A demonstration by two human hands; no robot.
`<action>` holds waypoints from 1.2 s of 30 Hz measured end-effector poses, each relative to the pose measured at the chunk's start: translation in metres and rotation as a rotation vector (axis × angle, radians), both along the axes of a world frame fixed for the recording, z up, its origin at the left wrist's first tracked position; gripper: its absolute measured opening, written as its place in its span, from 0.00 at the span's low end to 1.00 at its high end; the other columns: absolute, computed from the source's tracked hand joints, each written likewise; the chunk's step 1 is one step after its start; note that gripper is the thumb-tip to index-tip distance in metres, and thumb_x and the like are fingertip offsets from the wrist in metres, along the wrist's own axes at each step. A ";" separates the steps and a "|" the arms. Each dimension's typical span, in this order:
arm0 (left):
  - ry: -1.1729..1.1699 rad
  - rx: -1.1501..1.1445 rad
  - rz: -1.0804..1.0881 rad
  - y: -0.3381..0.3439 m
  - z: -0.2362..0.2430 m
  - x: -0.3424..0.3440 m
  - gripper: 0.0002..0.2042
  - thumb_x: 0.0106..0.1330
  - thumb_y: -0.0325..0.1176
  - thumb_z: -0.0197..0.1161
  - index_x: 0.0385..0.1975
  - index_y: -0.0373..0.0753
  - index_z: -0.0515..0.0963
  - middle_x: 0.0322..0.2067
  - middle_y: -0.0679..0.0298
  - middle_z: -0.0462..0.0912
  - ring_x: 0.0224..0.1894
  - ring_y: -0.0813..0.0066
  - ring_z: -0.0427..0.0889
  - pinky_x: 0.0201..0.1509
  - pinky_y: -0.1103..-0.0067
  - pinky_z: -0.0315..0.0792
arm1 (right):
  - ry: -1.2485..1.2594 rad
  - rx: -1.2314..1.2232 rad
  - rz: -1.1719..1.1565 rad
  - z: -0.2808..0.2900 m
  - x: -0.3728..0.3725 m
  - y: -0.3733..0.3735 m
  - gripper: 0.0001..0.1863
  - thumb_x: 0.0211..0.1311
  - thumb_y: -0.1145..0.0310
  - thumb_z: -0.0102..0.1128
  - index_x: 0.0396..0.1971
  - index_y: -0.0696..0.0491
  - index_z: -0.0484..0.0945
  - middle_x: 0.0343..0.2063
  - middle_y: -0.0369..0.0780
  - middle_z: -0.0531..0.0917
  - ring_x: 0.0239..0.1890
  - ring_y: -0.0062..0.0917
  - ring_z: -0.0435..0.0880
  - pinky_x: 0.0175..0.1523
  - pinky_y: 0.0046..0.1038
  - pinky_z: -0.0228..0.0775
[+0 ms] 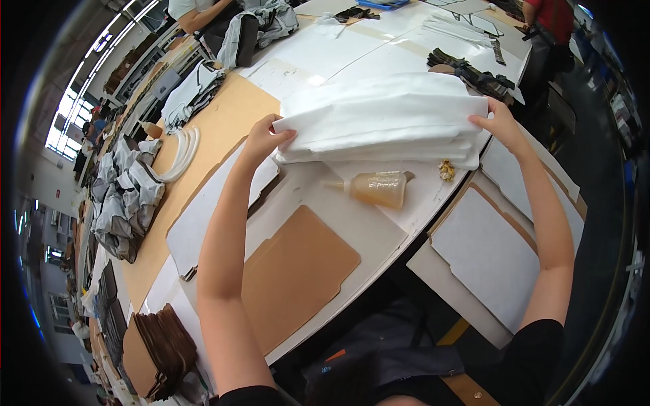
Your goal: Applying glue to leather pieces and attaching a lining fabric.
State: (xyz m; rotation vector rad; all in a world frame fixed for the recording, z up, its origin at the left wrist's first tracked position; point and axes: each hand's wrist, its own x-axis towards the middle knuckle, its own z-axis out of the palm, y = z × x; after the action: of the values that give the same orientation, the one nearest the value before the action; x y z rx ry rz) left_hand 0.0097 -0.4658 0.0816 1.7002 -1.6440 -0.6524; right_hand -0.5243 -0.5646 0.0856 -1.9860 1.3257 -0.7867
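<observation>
With both arms stretched forward, I hold a white fabric sheet by its two ends. My left hand pinches the left end between thumb and fingers. The right end is pinched in my right hand. Directly under and behind the sheet lies a stack of similar white pieces, partly covered by it. Nearer to me, a squeeze bottle with amber contents rests on its side, nozzle to the left. A small yellowish lump sits right of the bottle.
A brown board lies on the white table before me. White panels are at the right, brown stacked pieces at lower left. Grey fabric parts and a white coil lie left. People stand across the table.
</observation>
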 end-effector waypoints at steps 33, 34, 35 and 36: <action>0.356 -0.248 0.690 0.446 0.009 0.027 0.17 0.71 0.32 0.66 0.57 0.34 0.78 0.32 0.74 0.79 0.34 0.91 0.72 0.37 0.90 0.65 | -0.310 0.395 0.357 -0.008 0.194 0.216 0.15 0.66 0.72 0.63 0.50 0.60 0.81 0.35 0.35 0.87 0.32 0.14 0.80 0.42 0.17 0.71; 0.368 -0.290 0.746 0.455 0.008 0.021 0.21 0.71 0.31 0.66 0.62 0.34 0.75 0.30 0.75 0.78 0.32 0.92 0.70 0.34 0.91 0.63 | -0.300 0.409 0.368 -0.012 0.202 0.218 0.15 0.66 0.72 0.63 0.50 0.60 0.81 0.35 0.35 0.87 0.32 0.14 0.80 0.42 0.17 0.71; 0.256 -0.219 0.757 0.476 -0.006 0.034 0.28 0.69 0.28 0.66 0.69 0.35 0.68 0.27 0.75 0.75 0.28 0.94 0.65 0.29 0.91 0.56 | -0.319 0.413 0.405 -0.017 0.210 0.221 0.15 0.66 0.72 0.64 0.50 0.61 0.80 0.36 0.36 0.87 0.35 0.14 0.81 0.44 0.18 0.72; 0.264 -0.211 0.771 0.489 -0.011 0.034 0.28 0.69 0.28 0.66 0.69 0.35 0.68 0.27 0.75 0.75 0.28 0.94 0.65 0.29 0.91 0.56 | -0.336 0.415 0.443 -0.021 0.216 0.223 0.15 0.67 0.72 0.64 0.50 0.61 0.80 0.38 0.37 0.87 0.38 0.14 0.82 0.46 0.18 0.72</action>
State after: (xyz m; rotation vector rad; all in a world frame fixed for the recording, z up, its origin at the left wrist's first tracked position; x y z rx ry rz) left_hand 0.0440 0.0231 0.0710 1.8112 -0.7438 -0.2876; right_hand -0.3086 -0.3416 0.0643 -1.6380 0.7414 -0.5461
